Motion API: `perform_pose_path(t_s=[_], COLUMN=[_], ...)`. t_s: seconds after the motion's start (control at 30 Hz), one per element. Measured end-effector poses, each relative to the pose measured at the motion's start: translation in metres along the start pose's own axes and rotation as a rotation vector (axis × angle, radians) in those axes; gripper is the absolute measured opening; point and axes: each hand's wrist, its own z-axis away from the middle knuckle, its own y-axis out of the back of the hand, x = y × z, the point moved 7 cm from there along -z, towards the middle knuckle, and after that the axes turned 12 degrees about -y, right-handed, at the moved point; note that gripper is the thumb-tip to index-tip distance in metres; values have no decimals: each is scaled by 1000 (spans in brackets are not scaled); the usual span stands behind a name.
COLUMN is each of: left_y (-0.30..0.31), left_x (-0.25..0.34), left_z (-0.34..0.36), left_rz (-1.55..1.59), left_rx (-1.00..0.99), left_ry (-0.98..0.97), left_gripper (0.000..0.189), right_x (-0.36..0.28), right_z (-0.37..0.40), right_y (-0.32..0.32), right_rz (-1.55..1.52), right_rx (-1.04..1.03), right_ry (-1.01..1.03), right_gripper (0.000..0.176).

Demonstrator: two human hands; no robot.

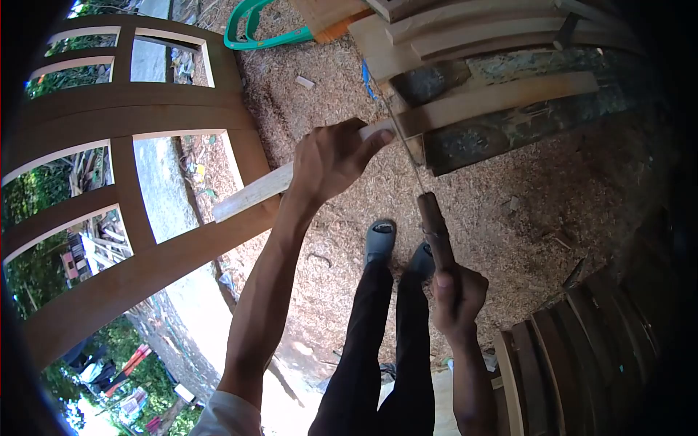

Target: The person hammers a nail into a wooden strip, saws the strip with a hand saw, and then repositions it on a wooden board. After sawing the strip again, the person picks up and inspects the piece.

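Observation:
My left hand [331, 160] is closed around a long wooden strip [254, 193], thumb on top near the cut line. The strip's far part lies on a dark, worn timber beam [502, 134]. Below and to the right, my right hand [459, 298] is wrapped around the wooden handle of a saw [436, 229]. Its thin blade slants up and left across the strip, just right of my left thumb. The blade appears to touch the strip, but how deep it sits is hidden. A bit of blue [368, 80] shows near the blade's far end.
A large wooden frame with rectangular openings [182, 120] stands at left. Boards [480, 33] are stacked at the upper right, and more planks [545, 349] lie at lower right. A green plastic object [251, 29] rests at the top. Wood shavings [334, 225] cover the ground around my sandals [381, 236].

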Motion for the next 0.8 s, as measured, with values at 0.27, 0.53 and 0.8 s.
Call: perform_pose_path(t_s=[0.27,0.53,0.8], left_y=[-9,0,0], left_x=[-16,2,-5], left_z=[2,9,5], left_rz=[52,105,182], left_rx=[172,152,19], left_ry=[-127,107,197], left_gripper=[44,48,55], right_x=[-14,5,5], right_z=[2,17,12], right_y=[-22,-9,-10], right_rz=[108,-395,-313], right_rx=[57,-3,-29], right_ry=[207,-287,-262], right_gripper=[28,54,52])
